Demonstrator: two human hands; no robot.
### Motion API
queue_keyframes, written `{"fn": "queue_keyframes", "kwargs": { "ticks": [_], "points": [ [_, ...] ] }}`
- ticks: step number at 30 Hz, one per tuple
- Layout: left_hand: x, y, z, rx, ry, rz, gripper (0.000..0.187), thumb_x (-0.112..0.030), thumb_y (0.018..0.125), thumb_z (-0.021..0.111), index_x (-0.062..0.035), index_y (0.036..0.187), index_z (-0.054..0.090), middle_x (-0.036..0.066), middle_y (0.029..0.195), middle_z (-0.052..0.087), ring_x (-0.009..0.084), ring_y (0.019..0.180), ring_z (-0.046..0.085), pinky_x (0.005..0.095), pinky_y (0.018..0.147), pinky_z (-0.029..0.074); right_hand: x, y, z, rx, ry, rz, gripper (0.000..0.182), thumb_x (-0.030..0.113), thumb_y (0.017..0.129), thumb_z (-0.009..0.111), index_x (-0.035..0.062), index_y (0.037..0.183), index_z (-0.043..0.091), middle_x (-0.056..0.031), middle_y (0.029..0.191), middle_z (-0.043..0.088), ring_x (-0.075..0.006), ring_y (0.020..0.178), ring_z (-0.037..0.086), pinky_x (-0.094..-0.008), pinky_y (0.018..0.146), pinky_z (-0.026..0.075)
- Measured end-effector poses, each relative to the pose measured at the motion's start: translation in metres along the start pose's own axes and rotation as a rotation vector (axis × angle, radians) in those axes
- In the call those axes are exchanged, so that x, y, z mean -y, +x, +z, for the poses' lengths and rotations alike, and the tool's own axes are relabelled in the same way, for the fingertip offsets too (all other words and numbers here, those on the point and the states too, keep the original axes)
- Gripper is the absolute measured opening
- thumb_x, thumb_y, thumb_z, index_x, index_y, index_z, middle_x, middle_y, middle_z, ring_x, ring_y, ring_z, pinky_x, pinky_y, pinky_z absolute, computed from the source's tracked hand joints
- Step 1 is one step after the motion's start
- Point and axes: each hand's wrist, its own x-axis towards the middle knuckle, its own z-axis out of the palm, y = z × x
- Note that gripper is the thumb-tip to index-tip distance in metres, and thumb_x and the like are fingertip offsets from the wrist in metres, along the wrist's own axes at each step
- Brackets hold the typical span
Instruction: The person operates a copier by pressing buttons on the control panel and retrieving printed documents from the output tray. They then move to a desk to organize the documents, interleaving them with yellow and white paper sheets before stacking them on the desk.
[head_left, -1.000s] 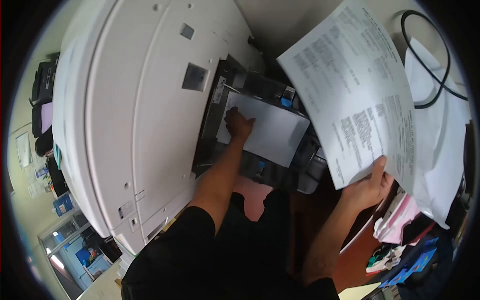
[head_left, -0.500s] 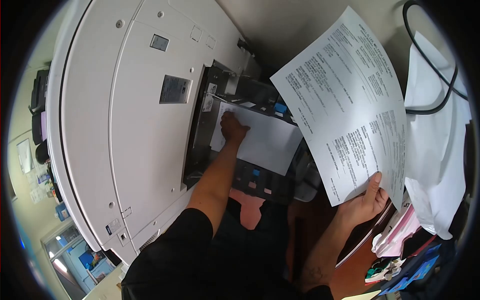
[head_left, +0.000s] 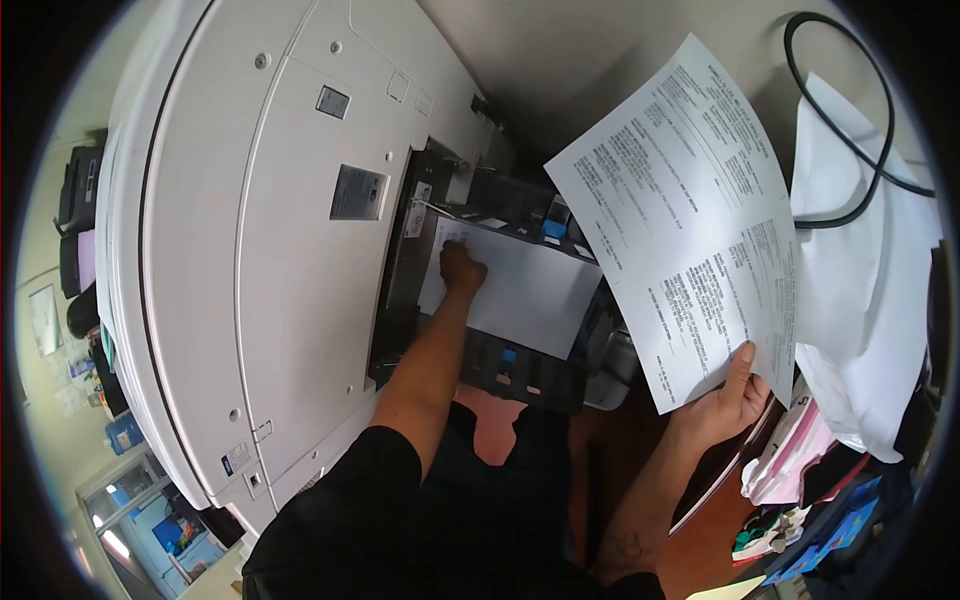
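Note:
My right hand (head_left: 722,404) pinches the lower edge of a printed sheet of paper (head_left: 680,215), thumb on top. The sheet is raised, bowed and covered in blocks of text. My left hand (head_left: 462,268) rests on white paper (head_left: 530,290) lying in the open side tray (head_left: 515,375) of a large printer (head_left: 290,250). Its fingers are curled together near the paper's inner end, where some faint print shows. Whether they grip anything is hidden under the hand.
Blue tabs (head_left: 553,228) mark the tray's guide. Beyond the printed sheet lie a white plastic bag (head_left: 850,290) and a looped black cable (head_left: 790,60). Pink and white papers (head_left: 790,465) and other items sit at lower right on a brown surface (head_left: 700,555).
The view has shifted slightly, moving the printer a little rightward and down in the picture. My left hand's fingers look more tucked in on the paper. My right hand keeps holding the printed sheet.

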Motion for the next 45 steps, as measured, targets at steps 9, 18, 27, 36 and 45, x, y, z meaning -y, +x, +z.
{"fn": "queue_keyframes", "kwargs": {
  "ticks": [9, 18, 27, 36, 45],
  "points": [
    [-0.002, -0.005, -0.033, 0.132, 0.213, 0.240, 0.036, -0.031, 0.075, 0.073, -0.0097, 0.104, 0.070, 0.012, 0.113, 0.067, 0.0343, 0.106, 0.064, 0.0447, 0.090, 0.053, 0.006, -0.008, 0.013, 0.034, 0.054, -0.074, 0.026, 0.006, 0.095, 0.061, -0.0089, 0.116, 0.056, -0.0185, 0.108, 0.066, -0.0189, 0.089, 0.067, -0.0296, 0.083, 0.054],
    [-0.061, -0.193, -0.214, -0.087, -0.099, 0.999, 0.008, -0.009, 0.072, 0.064, -0.0045, 0.077, 0.067, 0.012, 0.070, 0.061, 0.0350, 0.066, 0.060, 0.0511, 0.060, 0.044, 0.041, -0.019, 0.011, 0.123, -0.110, -0.102, 0.024, 0.004, 0.096, 0.060, -0.0109, 0.114, 0.061, -0.0150, 0.105, 0.069, -0.0146, 0.091, 0.064, -0.0263, 0.084, 0.050],
    [-0.004, -0.343, -0.464, -0.102, -0.188, 1.184, 0.024, -0.001, 0.066, 0.066, -0.0044, 0.089, 0.069, 0.010, 0.090, 0.073, 0.0278, 0.085, 0.072, 0.0375, 0.073, 0.060, 0.104, -0.051, -0.006, 0.226, -0.250, -0.184, 0.021, 0.005, 0.097, 0.058, -0.0094, 0.111, 0.064, -0.0116, 0.103, 0.070, -0.0129, 0.091, 0.062, -0.0257, 0.083, 0.047],
    [0.084, -0.303, -0.619, -0.633, -0.829, 0.565, 0.026, -0.001, 0.088, 0.066, 0.0065, 0.112, 0.060, 0.014, 0.096, 0.071, 0.0137, 0.082, 0.067, 0.0270, 0.070, 0.053, 0.160, -0.091, 0.014, 0.177, -0.078, -0.317, 0.024, 0.005, 0.096, 0.060, -0.0087, 0.115, 0.063, -0.0117, 0.101, 0.069, -0.0133, 0.087, 0.062, -0.0267, 0.080, 0.049],
    [0.112, -0.053, -0.692, -0.240, -1.163, 0.593, 0.028, -0.002, 0.090, 0.066, 0.0073, 0.116, 0.061, 0.012, 0.100, 0.071, 0.0128, 0.085, 0.066, 0.0255, 0.075, 0.051, 0.190, -0.179, 0.008, 0.046, -0.102, -0.455, 0.023, 0.002, 0.096, 0.057, -0.0105, 0.113, 0.063, -0.0131, 0.104, 0.068, -0.0142, 0.088, 0.063, -0.0272, 0.082, 0.048]
  ]
}}
